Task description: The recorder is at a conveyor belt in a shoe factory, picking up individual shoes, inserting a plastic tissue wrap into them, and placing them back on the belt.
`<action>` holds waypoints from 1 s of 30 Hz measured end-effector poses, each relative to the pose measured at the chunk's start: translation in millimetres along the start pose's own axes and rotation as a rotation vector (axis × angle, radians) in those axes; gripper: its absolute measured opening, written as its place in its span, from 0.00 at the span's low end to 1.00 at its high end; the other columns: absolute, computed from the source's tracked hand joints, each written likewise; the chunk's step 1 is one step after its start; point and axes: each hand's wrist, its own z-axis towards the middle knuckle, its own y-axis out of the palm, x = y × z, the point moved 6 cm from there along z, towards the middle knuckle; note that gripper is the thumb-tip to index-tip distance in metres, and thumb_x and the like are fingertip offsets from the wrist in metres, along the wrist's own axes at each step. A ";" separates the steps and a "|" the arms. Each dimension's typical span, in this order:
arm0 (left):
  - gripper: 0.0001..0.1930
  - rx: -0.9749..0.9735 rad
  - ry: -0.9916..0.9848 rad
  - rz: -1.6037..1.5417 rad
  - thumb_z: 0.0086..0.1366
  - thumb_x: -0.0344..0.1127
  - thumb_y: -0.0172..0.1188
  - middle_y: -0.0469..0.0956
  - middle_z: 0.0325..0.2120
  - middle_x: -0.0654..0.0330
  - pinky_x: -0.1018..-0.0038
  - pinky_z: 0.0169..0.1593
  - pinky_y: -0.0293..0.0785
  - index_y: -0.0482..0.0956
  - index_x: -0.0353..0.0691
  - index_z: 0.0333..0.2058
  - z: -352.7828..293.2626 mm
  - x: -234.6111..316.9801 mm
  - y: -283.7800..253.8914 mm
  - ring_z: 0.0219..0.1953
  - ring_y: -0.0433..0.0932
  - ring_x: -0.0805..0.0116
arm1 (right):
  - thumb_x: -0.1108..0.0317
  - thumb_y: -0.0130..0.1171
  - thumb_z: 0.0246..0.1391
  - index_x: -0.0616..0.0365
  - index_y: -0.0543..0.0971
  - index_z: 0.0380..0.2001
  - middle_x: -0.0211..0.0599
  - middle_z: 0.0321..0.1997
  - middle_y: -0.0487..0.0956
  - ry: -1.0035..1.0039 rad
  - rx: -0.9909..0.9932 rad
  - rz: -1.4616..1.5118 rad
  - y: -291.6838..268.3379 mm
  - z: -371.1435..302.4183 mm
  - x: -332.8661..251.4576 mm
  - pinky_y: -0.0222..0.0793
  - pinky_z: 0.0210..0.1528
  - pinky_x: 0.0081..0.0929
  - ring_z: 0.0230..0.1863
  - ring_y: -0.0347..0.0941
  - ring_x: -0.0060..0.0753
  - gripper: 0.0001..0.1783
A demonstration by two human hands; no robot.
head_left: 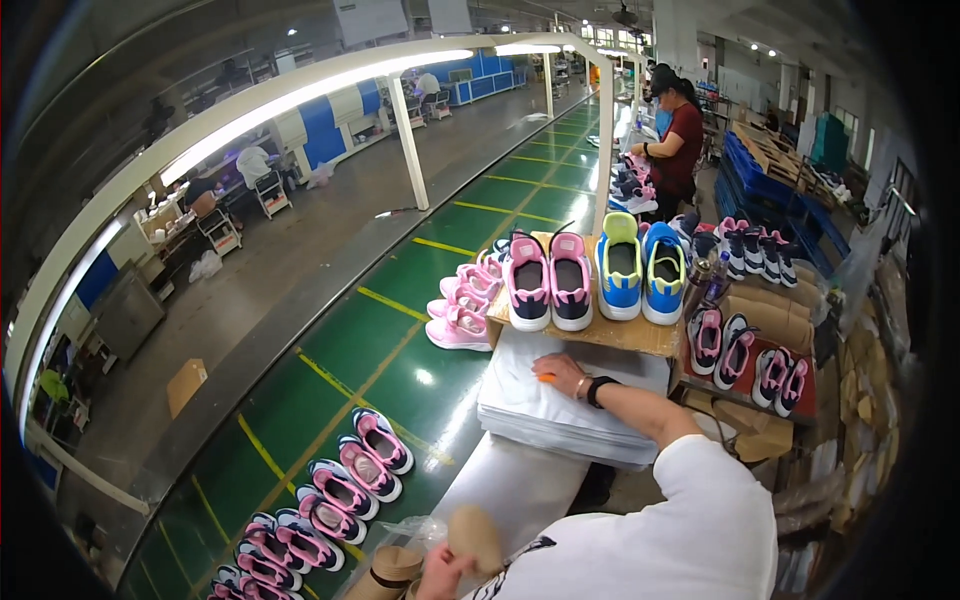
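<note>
My right hand (565, 376) reaches forward onto a thick stack of thin white paper sheets (570, 425). Its fingers are bent and pressed together at the top sheet, which creases beside them. Something small and orange (545, 377) shows at the fingertips; I cannot tell whether it is worn or held. Low in the view, my left hand (443, 574) is closed at the edge of a brown moulded paper shoe insert (475, 538). More brown inserts (397, 565) lie just left of that hand, next to clear plastic film (415, 530).
A green conveyor belt (390, 340) carries navy-and-pink shoes (330, 512) and pink shoes (465, 315). Beyond the paper, a wooden shelf (590, 338) bears a blue pair (640, 275) and a pink-lined pair (548, 285). More shoes (750, 365) stand at right. A co-worker (680, 145) stands farther along.
</note>
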 end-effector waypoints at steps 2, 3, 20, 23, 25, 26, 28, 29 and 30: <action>0.12 0.139 0.150 -0.054 0.54 0.24 0.61 0.78 0.34 0.64 0.73 0.35 0.72 0.73 0.36 0.39 26.4 15.8 -1.0 0.34 0.75 0.75 | 0.68 0.57 0.50 0.57 0.81 0.26 0.37 0.30 0.81 0.062 0.117 0.050 12.1 2.8 13.1 0.71 0.39 0.35 0.36 0.77 0.38 0.06; 0.14 0.245 0.197 -0.014 0.55 0.24 0.61 0.77 0.34 0.63 0.74 0.38 0.72 0.73 0.35 0.40 41.3 25.8 -3.0 0.34 0.75 0.74 | 0.69 0.56 0.51 0.58 0.81 0.27 0.36 0.30 0.81 0.338 0.173 0.308 19.0 5.5 23.6 0.71 0.39 0.32 0.36 0.76 0.34 0.06; 0.29 -0.082 0.343 0.993 0.50 0.32 0.62 0.70 0.48 0.46 0.66 0.57 0.62 0.67 0.37 0.53 97.7 130.5 41.9 0.52 0.68 0.53 | 0.68 0.68 0.37 0.56 0.62 0.54 0.49 0.48 0.63 -0.561 -0.359 0.272 12.8 134.0 -278.5 0.60 0.56 0.40 0.50 0.62 0.54 0.39; 0.38 -0.471 0.535 1.461 0.50 0.45 0.69 0.68 0.53 0.47 0.63 0.60 0.60 0.64 0.35 0.56 77.3 103.5 99.4 0.57 0.66 0.54 | 0.66 0.70 0.36 0.61 0.62 0.53 0.50 0.48 0.64 -0.600 0.260 0.118 -12.2 138.9 -283.2 0.61 0.55 0.39 0.52 0.62 0.54 0.40; 0.48 -0.651 0.183 0.707 0.55 0.48 0.66 0.62 0.58 0.48 0.67 0.63 0.52 0.46 0.33 0.64 79.8 84.7 113.0 0.62 0.58 0.63 | 0.63 0.71 0.37 0.64 0.61 0.54 0.50 0.50 0.64 -0.418 0.347 0.331 -10.0 126.4 -286.2 0.61 0.56 0.38 0.54 0.62 0.53 0.42; 0.43 -0.440 0.108 0.281 0.60 0.54 0.58 0.61 0.59 0.54 0.68 0.62 0.56 0.47 0.34 0.63 88.9 83.2 107.8 0.61 0.58 0.65 | 0.62 0.71 0.37 0.64 0.61 0.55 0.51 0.52 0.64 -0.286 0.331 0.432 -5.7 117.8 -285.9 0.60 0.57 0.37 0.55 0.62 0.53 0.43; 0.28 0.016 0.296 -0.662 0.63 0.45 0.53 0.70 0.50 0.56 0.68 0.56 0.66 0.59 0.37 0.57 108.2 101.5 62.2 0.52 0.69 0.63 | 0.62 0.72 0.38 0.65 0.58 0.57 0.50 0.54 0.65 -0.152 0.347 0.590 -0.5 91.0 -291.4 0.61 0.57 0.35 0.55 0.64 0.47 0.46; 0.22 0.104 0.513 -1.022 0.65 0.41 0.50 0.74 0.46 0.57 0.67 0.52 0.71 0.65 0.38 0.55 109.1 111.5 41.5 0.47 0.74 0.63 | 0.62 0.72 0.40 0.65 0.56 0.59 0.48 0.55 0.65 -0.066 0.367 0.771 3.1 81.0 -290.3 0.61 0.57 0.35 0.57 0.63 0.42 0.47; 0.19 0.116 0.534 -0.966 0.60 0.40 0.55 0.75 0.44 0.55 0.63 0.52 0.72 0.71 0.39 0.49 113.7 120.3 28.2 0.48 0.75 0.59 | 0.63 0.72 0.40 0.65 0.56 0.59 0.46 0.55 0.66 0.092 0.321 0.887 9.2 72.1 -284.9 0.63 0.56 0.33 0.56 0.64 0.39 0.47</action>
